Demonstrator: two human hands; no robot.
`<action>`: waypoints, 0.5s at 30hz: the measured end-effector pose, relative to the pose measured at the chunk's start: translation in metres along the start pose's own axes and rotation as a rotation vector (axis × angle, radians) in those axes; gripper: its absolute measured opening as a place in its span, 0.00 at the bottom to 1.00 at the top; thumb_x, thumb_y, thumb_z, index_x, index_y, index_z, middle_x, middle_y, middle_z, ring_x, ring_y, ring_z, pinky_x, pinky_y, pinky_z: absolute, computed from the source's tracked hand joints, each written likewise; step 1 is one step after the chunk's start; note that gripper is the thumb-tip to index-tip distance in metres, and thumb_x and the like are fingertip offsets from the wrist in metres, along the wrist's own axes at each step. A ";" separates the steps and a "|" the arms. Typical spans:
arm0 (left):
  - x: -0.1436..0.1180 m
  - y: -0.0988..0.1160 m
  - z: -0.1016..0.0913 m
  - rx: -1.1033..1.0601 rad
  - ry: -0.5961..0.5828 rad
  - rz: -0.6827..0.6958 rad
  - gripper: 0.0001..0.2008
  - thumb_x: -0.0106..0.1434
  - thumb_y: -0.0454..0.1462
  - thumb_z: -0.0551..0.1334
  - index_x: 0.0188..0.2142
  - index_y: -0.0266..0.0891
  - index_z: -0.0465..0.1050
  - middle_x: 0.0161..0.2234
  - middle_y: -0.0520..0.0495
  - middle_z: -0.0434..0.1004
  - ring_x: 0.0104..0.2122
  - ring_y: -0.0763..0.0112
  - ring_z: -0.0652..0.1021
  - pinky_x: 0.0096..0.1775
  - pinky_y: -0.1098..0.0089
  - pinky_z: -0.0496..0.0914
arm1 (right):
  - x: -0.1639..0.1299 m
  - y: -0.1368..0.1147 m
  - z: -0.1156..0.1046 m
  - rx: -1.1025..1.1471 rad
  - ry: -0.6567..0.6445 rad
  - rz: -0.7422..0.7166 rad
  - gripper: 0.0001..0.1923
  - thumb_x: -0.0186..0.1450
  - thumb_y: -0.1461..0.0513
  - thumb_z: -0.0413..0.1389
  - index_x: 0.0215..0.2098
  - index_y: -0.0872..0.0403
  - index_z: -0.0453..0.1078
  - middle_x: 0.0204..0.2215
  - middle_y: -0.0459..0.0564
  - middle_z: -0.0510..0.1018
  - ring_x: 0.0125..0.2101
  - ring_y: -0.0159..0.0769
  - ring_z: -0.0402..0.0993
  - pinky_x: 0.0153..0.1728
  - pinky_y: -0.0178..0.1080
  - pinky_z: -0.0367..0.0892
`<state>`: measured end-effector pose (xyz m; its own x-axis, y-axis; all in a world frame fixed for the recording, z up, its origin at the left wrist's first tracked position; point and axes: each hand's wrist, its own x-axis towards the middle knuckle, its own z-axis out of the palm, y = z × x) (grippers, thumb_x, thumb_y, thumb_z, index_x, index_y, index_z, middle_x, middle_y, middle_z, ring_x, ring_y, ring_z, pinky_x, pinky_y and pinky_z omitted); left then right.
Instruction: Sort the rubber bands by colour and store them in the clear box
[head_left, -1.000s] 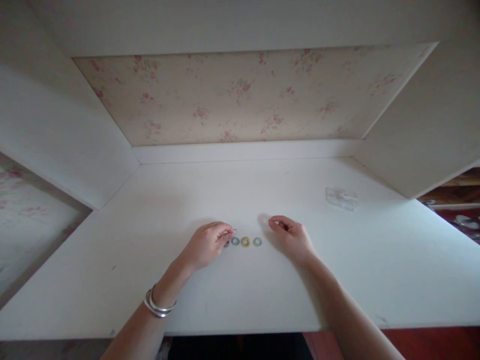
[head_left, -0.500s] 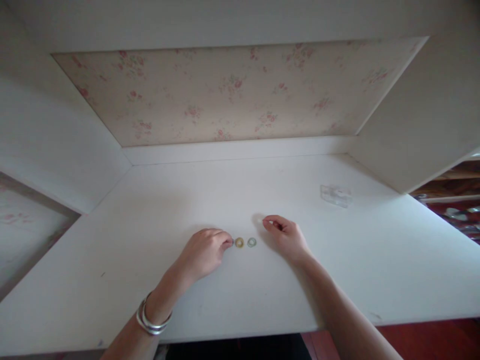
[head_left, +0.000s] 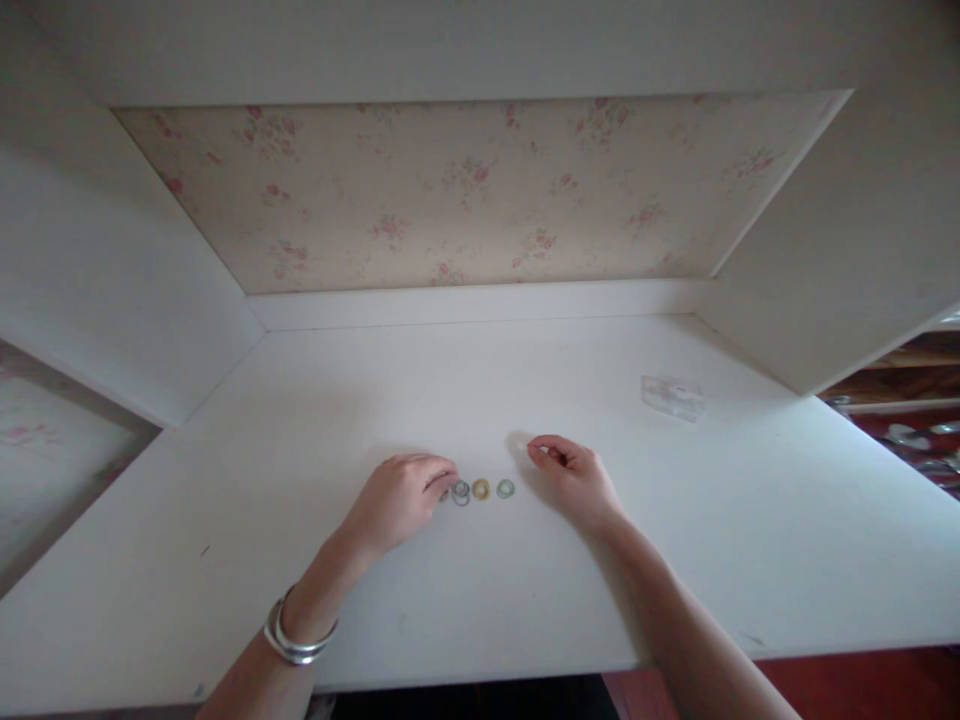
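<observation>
With both forearms lying on the white desk (head_left: 675, 560), the left hand (head_left: 397, 500) is curling loosely, fingertips touching the leftmost ring (head_left: 460, 491) of a short row; yellow ring (head_left: 481, 489) and green ring (head_left: 505, 488) are sitting beside it. Right hand (head_left: 574, 478) is resting half-closed just right, gripping nothing visible.

Both bare forearms reach forward from the lower edge of the view. The left hand (head_left: 401, 497) lies palm down, fingers curled, fingertips pinched together at its right side; its wrist wears bracelets. The right hand (head_left: 574, 476) rests loosely curled, fingers bent inward, thumb toward the left.
</observation>
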<state>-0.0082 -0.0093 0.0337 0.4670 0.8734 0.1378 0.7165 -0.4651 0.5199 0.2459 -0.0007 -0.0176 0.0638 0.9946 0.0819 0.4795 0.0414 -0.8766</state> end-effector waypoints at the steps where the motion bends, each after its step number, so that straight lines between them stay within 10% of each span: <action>1: -0.001 -0.004 -0.002 -0.013 0.052 -0.042 0.12 0.65 0.41 0.54 0.33 0.41 0.76 0.25 0.51 0.76 0.26 0.73 0.73 0.31 0.74 0.64 | 0.000 -0.001 0.000 -0.002 0.001 -0.001 0.19 0.60 0.49 0.52 0.34 0.54 0.75 0.17 0.42 0.61 0.20 0.27 0.55 0.20 0.31 0.50; 7: -0.007 -0.039 -0.007 -0.086 0.260 -0.272 0.15 0.63 0.47 0.55 0.36 0.40 0.75 0.15 0.58 0.55 0.17 0.77 0.61 0.22 0.75 0.54 | -0.002 -0.004 -0.001 -0.029 -0.003 0.018 0.19 0.60 0.49 0.52 0.34 0.55 0.75 0.17 0.42 0.59 0.19 0.27 0.54 0.20 0.32 0.50; 15: -0.004 -0.059 -0.002 -0.242 0.222 -0.349 0.16 0.61 0.47 0.54 0.35 0.38 0.74 0.16 0.57 0.57 0.18 0.76 0.61 0.21 0.75 0.53 | -0.016 -0.007 0.010 -0.201 0.035 -0.121 0.17 0.62 0.51 0.51 0.33 0.54 0.76 0.21 0.47 0.72 0.20 0.30 0.62 0.22 0.33 0.57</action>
<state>-0.0532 0.0152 0.0047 0.0791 0.9935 0.0824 0.6571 -0.1141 0.7451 0.2328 -0.0162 -0.0172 0.0237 0.9795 0.2003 0.6503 0.1371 -0.7472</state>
